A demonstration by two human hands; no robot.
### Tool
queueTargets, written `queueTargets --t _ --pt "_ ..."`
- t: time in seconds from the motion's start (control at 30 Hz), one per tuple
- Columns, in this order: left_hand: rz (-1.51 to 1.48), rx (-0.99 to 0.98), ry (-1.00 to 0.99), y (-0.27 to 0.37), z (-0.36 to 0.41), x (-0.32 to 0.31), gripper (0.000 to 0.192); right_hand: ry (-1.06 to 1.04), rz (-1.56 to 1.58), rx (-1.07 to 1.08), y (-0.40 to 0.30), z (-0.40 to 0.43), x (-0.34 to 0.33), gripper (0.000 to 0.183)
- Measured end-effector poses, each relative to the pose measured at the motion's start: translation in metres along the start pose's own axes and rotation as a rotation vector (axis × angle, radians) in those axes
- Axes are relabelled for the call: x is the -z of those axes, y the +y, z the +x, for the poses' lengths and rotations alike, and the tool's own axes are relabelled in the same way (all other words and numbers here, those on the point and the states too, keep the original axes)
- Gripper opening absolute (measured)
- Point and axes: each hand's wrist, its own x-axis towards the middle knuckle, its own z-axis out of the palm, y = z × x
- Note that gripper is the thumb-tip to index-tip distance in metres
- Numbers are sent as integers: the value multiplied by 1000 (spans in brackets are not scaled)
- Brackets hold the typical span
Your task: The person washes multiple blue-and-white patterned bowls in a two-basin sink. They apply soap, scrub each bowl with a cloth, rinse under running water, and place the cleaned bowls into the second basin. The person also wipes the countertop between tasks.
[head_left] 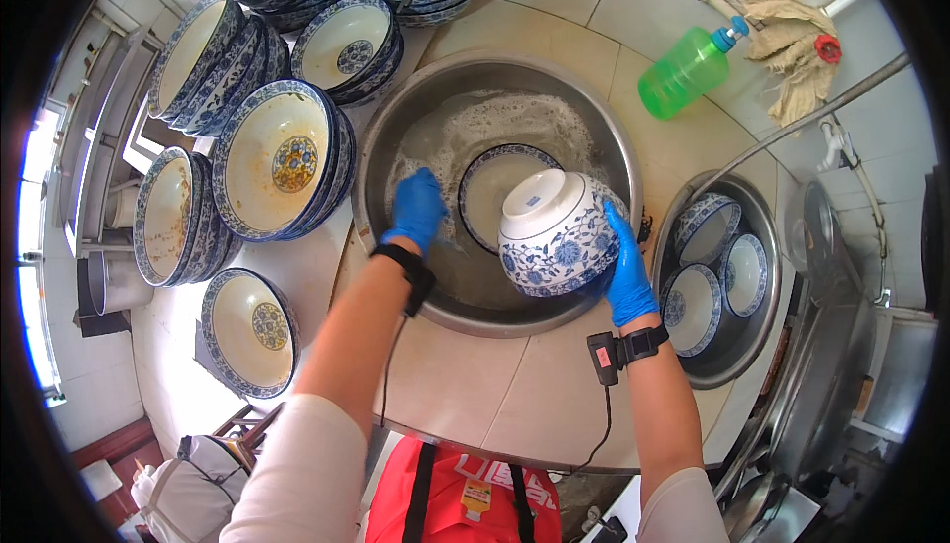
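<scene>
My right hand (627, 268), in a blue rubber glove, grips the side of a blue-and-white porcelain bowl (558, 235), which is tilted with its foot ring facing up. My left hand (417, 208), gloved too, is curled over the left part of a large steel basin (497, 328) of sudsy water; whether it holds anything is hidden. Another patterned bowl (490, 179) lies in the water between the hands, partly behind the held one.
Stacks of bowls, some food-stained (256, 150), stand at the left and upper left. A lone bowl (237, 335) sits lower left. At right, a second steel basin (768, 320) holds several bowls under a hose (801, 122). A green pump bottle (683, 74) stands behind.
</scene>
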Motion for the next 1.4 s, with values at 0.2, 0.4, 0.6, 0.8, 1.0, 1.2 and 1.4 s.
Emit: queueTargets --t 0.2,0.4,0.6,0.8,1.0,1.2,1.4 --pt "-901 858 -358 15 -26 45 38 -6 128 -11 -6 -18 -26 45" --pt "-2123 810 -276 128 -105 27 67 -44 205 -40 9 -9 -43 47" --pt "-2045 540 43 128 -76 57 48 -100 5 -315 19 10 -52 56" --pt "-1800 565 80 135 -46 85 47 313 -432 74 21 9 -75 44" --pt "-1232 460 68 158 -49 78 25 82 -411 525 9 -38 -145 22" --pt "-1169 379 -175 148 -59 78 23 -221 -1001 700 -10 15 -167 20" --pt "-1180 429 -226 153 -71 115 31 -403 -658 -141 -20 84 -89 47"
